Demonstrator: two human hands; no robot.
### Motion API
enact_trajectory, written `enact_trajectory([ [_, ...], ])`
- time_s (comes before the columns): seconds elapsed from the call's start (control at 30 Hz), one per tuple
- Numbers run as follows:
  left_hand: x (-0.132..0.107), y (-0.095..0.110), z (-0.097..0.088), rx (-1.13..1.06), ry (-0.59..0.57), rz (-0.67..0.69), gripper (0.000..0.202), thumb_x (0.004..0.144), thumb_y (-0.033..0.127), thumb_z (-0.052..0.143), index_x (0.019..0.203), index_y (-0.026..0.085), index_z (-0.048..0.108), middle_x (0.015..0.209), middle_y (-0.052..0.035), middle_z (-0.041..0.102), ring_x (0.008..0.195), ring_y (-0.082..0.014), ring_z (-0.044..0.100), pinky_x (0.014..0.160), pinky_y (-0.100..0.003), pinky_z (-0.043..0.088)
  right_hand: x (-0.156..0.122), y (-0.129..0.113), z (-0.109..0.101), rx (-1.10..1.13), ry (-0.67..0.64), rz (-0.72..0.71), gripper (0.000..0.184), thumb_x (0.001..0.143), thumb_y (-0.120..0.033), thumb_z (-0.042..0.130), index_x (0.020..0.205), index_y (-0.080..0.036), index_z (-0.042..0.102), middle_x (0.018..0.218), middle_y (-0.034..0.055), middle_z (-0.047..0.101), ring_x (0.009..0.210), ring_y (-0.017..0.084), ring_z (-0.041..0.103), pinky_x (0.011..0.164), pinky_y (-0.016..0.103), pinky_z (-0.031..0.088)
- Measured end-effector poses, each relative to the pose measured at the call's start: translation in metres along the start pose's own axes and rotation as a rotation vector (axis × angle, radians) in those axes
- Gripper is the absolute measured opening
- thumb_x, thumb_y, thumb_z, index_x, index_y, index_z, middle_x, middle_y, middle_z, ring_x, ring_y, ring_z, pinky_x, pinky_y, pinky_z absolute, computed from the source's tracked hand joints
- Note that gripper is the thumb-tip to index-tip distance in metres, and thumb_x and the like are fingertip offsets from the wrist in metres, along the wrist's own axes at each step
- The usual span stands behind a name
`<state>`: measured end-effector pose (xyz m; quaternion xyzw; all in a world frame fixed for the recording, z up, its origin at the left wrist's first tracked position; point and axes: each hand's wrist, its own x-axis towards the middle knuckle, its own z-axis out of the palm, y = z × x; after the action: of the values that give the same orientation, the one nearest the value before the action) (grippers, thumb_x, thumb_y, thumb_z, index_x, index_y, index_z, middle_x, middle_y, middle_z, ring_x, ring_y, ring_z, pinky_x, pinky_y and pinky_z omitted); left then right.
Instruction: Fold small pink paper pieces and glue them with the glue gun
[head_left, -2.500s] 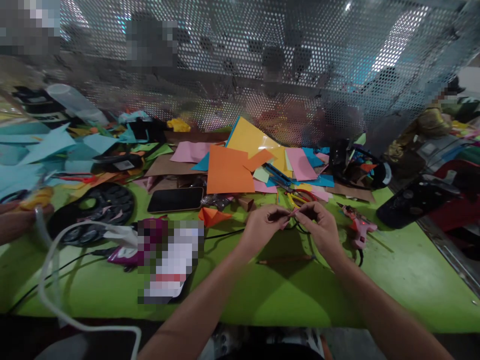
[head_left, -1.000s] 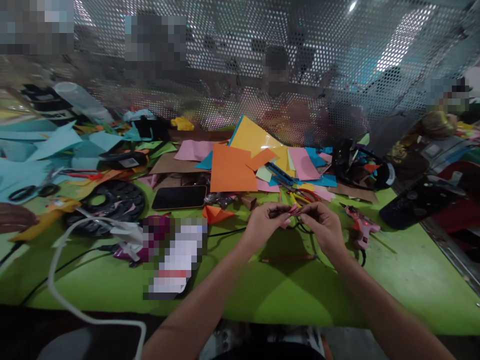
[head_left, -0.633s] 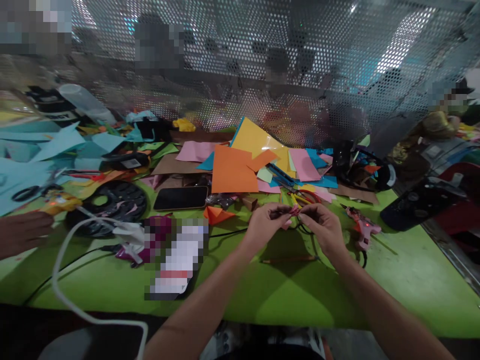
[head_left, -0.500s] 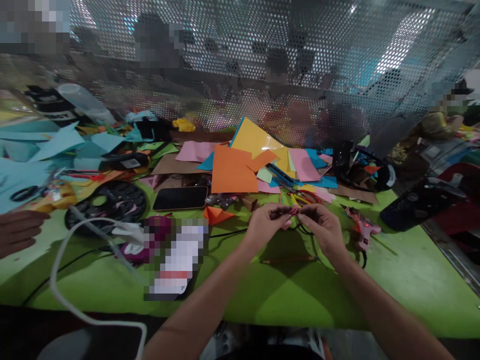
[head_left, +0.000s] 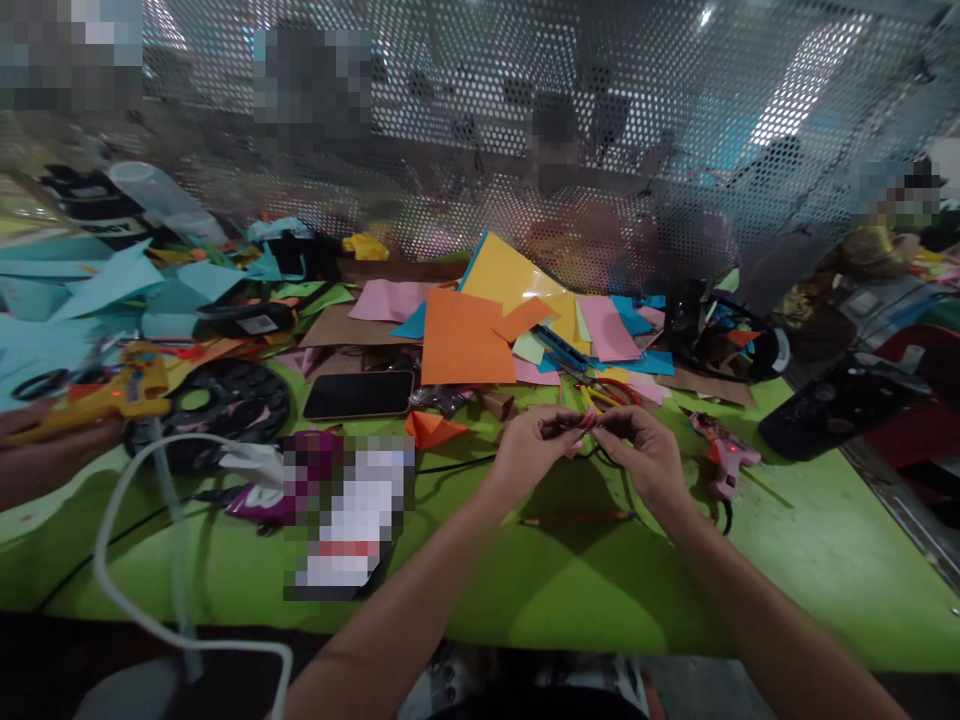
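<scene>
My left hand (head_left: 534, 442) and my right hand (head_left: 643, 452) meet above the green table (head_left: 585, 590), fingers pinched together on a small pink paper piece (head_left: 586, 424) held between them. A brown pencil (head_left: 577, 519) lies on the table just under my hands. A pink glue gun (head_left: 721, 462) rests right of my right hand. A folded orange paper (head_left: 431, 429) sits left of my left hand.
Coloured paper sheets (head_left: 465, 335) pile up behind my hands, with a dark phone (head_left: 360, 395) and a black round tray (head_left: 217, 405) to the left. Another person's arm at the left edge holds a yellow glue gun (head_left: 105, 395). A white cable (head_left: 150, 560) loops near me. A perforated metal screen (head_left: 480, 130) closes the back.
My hands stay together on the pink piece with only small finger movements. At the left, the other person's hand has lifted and shifted the yellow glue gun.
</scene>
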<state>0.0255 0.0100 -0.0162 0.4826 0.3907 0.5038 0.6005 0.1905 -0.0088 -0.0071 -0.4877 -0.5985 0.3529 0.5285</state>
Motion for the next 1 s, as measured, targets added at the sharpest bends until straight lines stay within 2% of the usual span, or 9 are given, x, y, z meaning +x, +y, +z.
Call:
enact_trajectory([
  [0.13, 0.0006, 0.0004, 0.0001, 0.004, 0.006, -0.015, 0.029, 0.066, 0.031, 0.081, 0.089, 0.015, 0.076, 0.088, -0.0061, 0.077, 0.077, -0.0182, 0.070, 0.074, -0.032, 0.059, 0.0000, -0.0021, 0.0001, -0.019, 0.006, -0.012, 0.009, 0.079, -0.029, 0.072, 0.082, -0.021, 0.069, 0.080, 0.0018, 0.070, 0.076, 0.018, 0.063, 0.074, 0.031, 0.050],
  [0.33, 0.0013, -0.0023, -0.0004, -0.035, -0.044, -0.070, 0.037, 0.066, 0.037, 0.083, 0.094, 0.013, 0.076, 0.088, -0.0064, 0.077, 0.075, -0.0173, 0.069, 0.076, -0.032, 0.058, -0.0003, -0.0018, 0.0000, -0.033, 0.007, -0.007, 0.009, 0.080, -0.029, 0.071, 0.082, -0.020, 0.069, 0.080, 0.0017, 0.070, 0.076, 0.017, 0.063, 0.073, 0.030, 0.049],
  [0.7, 0.0013, 0.0048, 0.0011, -0.046, 0.005, -0.081, 0.034, 0.063, 0.036, 0.084, 0.089, 0.014, 0.078, 0.085, -0.0051, 0.077, 0.072, -0.0157, 0.067, 0.072, -0.031, 0.058, -0.0008, 0.0026, -0.0008, -0.004, 0.005, 0.029, 0.013, 0.081, -0.032, 0.070, 0.087, -0.020, 0.070, 0.084, 0.0030, 0.071, 0.077, 0.018, 0.064, 0.075, 0.031, 0.051],
  [0.77, 0.0014, 0.0051, 0.0006, -0.031, 0.006, -0.068, 0.031, 0.065, 0.035, 0.083, 0.087, 0.014, 0.077, 0.084, -0.0051, 0.076, 0.073, -0.0161, 0.067, 0.073, -0.031, 0.059, -0.0003, 0.0033, -0.0008, 0.014, -0.001, 0.021, 0.017, 0.082, -0.033, 0.071, 0.093, -0.021, 0.069, 0.088, 0.0035, 0.071, 0.081, 0.018, 0.065, 0.077, 0.032, 0.051],
  [0.9, 0.0015, 0.0053, 0.0000, 0.039, -0.003, -0.021, 0.023, 0.068, 0.032, 0.079, 0.082, 0.014, 0.076, 0.081, -0.0049, 0.075, 0.075, -0.0169, 0.067, 0.072, -0.031, 0.058, 0.0017, 0.0054, -0.0013, 0.015, -0.014, 0.014, 0.036, 0.077, -0.035, 0.077, 0.109, -0.022, 0.064, 0.093, 0.0032, 0.069, 0.082, 0.018, 0.064, 0.074, 0.031, 0.052],
  [1.0, 0.0014, 0.0047, -0.0006, 0.058, -0.035, 0.006, 0.022, 0.069, 0.033, 0.079, 0.080, 0.014, 0.074, 0.081, -0.0055, 0.074, 0.077, -0.0178, 0.068, 0.071, -0.029, 0.056, 0.0029, 0.0046, -0.0024, -0.056, -0.026, -0.031, 0.022, 0.079, -0.034, 0.076, 0.095, -0.021, 0.069, 0.088, 0.0027, 0.067, 0.079, 0.018, 0.062, 0.070, 0.030, 0.049],
])
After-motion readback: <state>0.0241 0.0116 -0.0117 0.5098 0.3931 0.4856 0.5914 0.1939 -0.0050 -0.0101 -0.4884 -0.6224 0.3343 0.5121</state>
